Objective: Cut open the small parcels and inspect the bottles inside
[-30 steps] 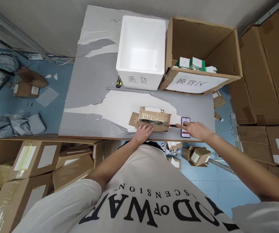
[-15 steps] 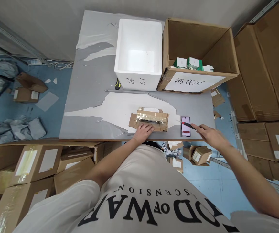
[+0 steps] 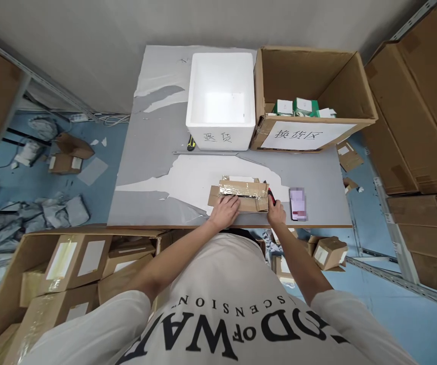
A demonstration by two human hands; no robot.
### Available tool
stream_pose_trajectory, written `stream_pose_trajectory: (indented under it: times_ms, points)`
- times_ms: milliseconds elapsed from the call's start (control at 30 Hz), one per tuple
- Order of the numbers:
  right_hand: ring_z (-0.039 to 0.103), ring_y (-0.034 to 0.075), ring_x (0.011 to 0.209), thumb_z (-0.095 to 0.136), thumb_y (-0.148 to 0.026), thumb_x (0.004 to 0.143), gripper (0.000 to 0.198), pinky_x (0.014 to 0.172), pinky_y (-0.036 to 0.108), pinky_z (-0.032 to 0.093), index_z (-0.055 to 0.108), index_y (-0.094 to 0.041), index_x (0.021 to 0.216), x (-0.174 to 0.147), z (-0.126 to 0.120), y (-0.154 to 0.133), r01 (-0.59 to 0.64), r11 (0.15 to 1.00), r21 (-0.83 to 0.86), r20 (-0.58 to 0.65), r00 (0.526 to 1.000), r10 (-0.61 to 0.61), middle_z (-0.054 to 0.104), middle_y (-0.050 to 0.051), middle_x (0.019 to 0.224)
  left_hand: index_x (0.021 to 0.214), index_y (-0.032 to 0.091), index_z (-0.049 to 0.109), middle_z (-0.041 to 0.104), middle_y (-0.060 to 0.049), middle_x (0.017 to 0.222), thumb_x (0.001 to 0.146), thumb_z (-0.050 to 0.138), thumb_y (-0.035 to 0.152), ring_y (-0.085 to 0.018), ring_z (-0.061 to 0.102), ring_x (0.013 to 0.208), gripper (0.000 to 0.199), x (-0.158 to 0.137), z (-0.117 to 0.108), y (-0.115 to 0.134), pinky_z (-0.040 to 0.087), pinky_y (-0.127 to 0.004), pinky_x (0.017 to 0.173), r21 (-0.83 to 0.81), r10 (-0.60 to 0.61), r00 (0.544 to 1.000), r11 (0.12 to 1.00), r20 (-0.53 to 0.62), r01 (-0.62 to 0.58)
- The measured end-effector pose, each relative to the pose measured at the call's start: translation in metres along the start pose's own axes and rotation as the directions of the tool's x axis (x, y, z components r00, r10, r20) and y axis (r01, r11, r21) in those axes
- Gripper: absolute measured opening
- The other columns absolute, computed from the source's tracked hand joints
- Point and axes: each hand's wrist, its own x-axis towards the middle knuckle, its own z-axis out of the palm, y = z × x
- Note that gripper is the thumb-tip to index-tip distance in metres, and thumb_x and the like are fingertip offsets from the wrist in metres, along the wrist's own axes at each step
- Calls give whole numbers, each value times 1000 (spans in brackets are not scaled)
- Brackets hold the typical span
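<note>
A small cardboard box [image 3: 244, 189], with clear tape across its top and a flap sticking out to the left, lies near the table's front edge. My left hand [image 3: 225, 212] is closed on the left part of its near side, fingers over the edge of a dark gap. At the box's right end, my right hand [image 3: 276, 213] is closed around a red-and-black utility knife [image 3: 272, 196]. The knife's front end is against or just beside that end of the box; the blade cannot be made out. A phone [image 3: 297, 204] with a lit screen lies right of this hand.
A white foam box [image 3: 220, 137] and a large carton [image 3: 317, 136] holding green-and-white boxes stand at the table's back. A yellow-and-black cutter [image 3: 191, 143] lies beside the foam box. A carton of parcels [image 3: 89, 234] stands front left. Stacked cartons [image 3: 423, 126] rise on the right.
My right hand has come left from beside the phone to the box's right end, bringing the utility knife with it. My left hand stays on the box. The view has shifted slightly.
</note>
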Motion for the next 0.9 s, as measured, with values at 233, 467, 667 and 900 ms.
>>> stream_pose_trajectory:
  times_ms: [233,467,667,900]
  points:
    - [40,32,123,40,-25,88,54,97,49,39,41,-17,142,-1,2,4,73,960,270,-115,992,-43,43,19,137,132,20,49,45,-13,144,92,44,40,-28,40,132,45,-23,2,-23,29,-48,108,-207,-156,981,970,-119,129]
    - [59,22,109,26,-59,91,60,93,41,48,52,-21,130,1,-7,-11,-206,62,977,206,979,6,64,10,119,142,16,36,36,-16,150,91,13,65,-29,34,139,74,-20,26,-71,32,-48,109,-756,-618,635,97,464,647]
    - [59,17,114,37,-66,86,54,89,33,52,59,-29,117,-5,-5,-37,-390,-281,877,412,911,19,66,3,120,144,29,33,35,-6,152,85,17,74,-28,31,141,76,-4,39,-64,28,-49,112,-720,-410,610,-209,679,662]
    - [59,19,114,39,-62,88,49,89,35,53,61,-28,115,-34,-19,-22,-389,-260,884,393,919,-40,67,3,119,141,26,40,45,-6,146,83,15,77,-29,37,137,81,-13,39,-56,33,-46,110,-707,-363,618,-204,697,677]
